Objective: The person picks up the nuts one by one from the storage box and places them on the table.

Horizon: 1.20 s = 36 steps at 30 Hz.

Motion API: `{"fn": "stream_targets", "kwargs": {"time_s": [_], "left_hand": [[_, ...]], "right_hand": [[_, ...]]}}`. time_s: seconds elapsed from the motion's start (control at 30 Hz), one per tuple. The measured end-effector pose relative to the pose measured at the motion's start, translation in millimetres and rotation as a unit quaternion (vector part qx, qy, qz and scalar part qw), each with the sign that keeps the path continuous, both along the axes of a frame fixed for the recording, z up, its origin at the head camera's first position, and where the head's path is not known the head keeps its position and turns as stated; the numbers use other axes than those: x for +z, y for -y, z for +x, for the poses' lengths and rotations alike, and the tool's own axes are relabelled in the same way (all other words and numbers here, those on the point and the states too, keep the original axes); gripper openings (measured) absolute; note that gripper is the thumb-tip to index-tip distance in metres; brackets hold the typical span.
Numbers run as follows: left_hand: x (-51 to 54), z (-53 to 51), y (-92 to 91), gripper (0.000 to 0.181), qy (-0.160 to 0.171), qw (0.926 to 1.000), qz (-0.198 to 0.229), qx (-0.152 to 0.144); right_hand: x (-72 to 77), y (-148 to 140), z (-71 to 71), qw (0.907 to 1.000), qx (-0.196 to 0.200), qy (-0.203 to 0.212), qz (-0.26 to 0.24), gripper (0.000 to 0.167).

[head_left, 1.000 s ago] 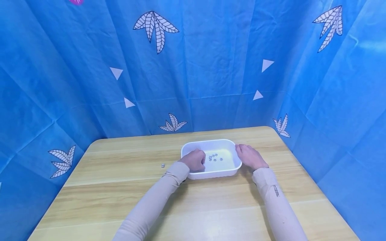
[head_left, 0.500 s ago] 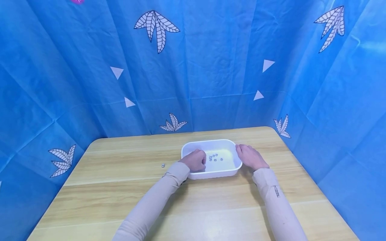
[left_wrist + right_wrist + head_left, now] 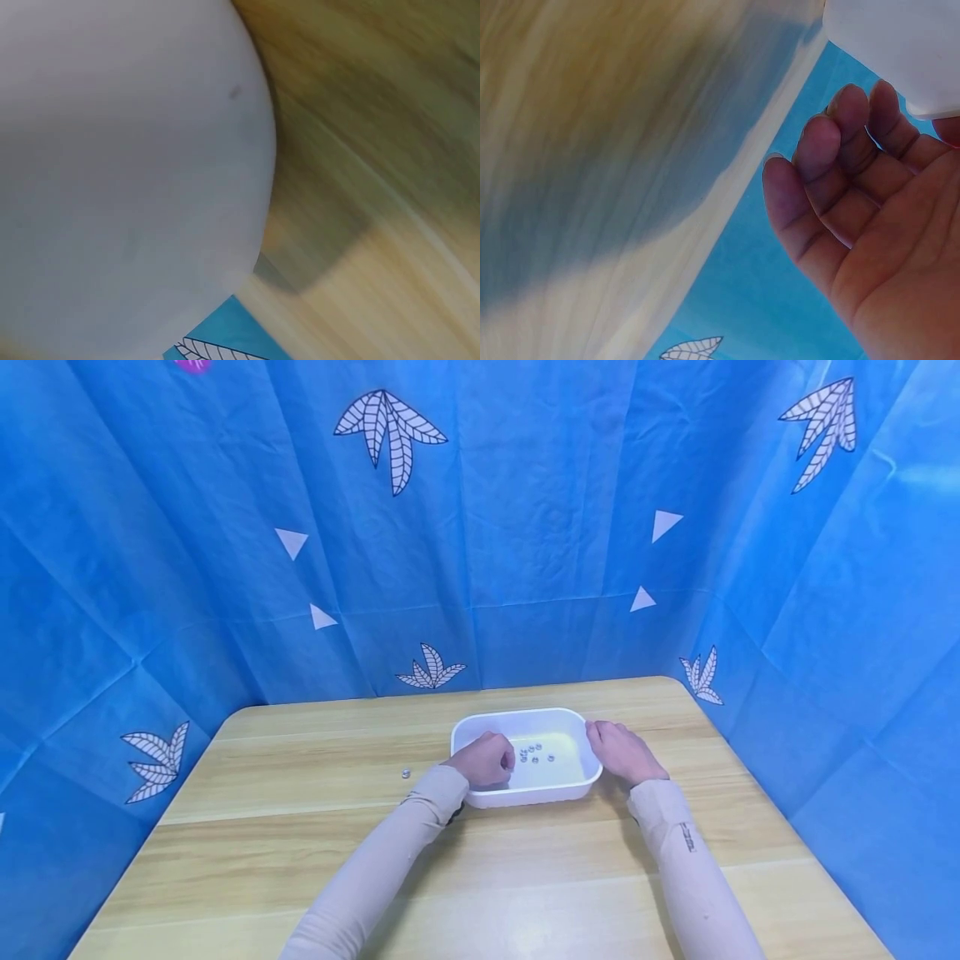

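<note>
In the head view a white tray (image 3: 555, 792) stands on the table, with several small metallic pieces (image 3: 536, 760) on its floor. My left hand (image 3: 486, 760) is inside its left part, fingers curled in a fist; whatever may be within them is hidden. At the right end my right hand (image 3: 622, 752) holds the rim. The right wrist view shows that hand (image 3: 885, 210) with fingers loosely bent outside the tray (image 3: 892, 49) and the thumb at its rim. Only the tray's outer wall (image 3: 150, 165) fills the left wrist view, without the hand.
One more small metallic piece (image 3: 406, 773) lies on the wooden table (image 3: 262, 827), left of the tray. A blue patterned curtain (image 3: 525, 527) hangs behind the table and along both sides.
My left fist has turned slightly within the tray. The right hand, tray and loose pieces stay where they were.
</note>
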<state>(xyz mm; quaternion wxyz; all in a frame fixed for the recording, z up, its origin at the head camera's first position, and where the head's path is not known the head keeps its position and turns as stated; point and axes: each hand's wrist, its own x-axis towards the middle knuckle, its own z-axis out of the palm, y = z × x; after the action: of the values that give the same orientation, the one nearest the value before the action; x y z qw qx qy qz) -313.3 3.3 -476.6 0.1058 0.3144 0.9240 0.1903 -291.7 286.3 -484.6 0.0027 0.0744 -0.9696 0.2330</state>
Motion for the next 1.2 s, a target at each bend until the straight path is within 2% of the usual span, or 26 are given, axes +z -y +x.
{"fn": "stream_targets", "kwargs": {"time_s": [0.37, 0.67, 0.83, 1.03, 1.2], "left_hand": [[4.3, 4.0, -0.3, 0.011, 0.007, 0.9999, 0.008, 0.004], [1.3, 1.7, 1.1, 0.004, 0.014, 0.9996, 0.024, 0.005], [2.0, 2.6, 2.5, 0.007, 0.024, 0.9988, 0.042, 0.006], [6.3, 3.3, 3.3, 0.009, 0.020, 0.9979, 0.062, -0.006], [7.6, 3.7, 6.7, 0.015, 0.034, 0.9953, 0.091, -0.007]], "right_hand": [[2.1, 0.1, 0.8, 0.9999, -0.005, 0.010, -0.006, 0.060], [2.7, 0.7, 1.1, 0.9999, -0.004, 0.009, -0.009, 0.059], [2.8, 2.3, 0.6, 1.0000, -0.004, 0.006, -0.007, 0.059], [3.7, 2.5, 0.2, 1.0000, -0.004, 0.000, -0.008, 0.055], [4.6, 2.0, 1.2, 0.9999, -0.004, 0.005, -0.011, 0.054]]}}
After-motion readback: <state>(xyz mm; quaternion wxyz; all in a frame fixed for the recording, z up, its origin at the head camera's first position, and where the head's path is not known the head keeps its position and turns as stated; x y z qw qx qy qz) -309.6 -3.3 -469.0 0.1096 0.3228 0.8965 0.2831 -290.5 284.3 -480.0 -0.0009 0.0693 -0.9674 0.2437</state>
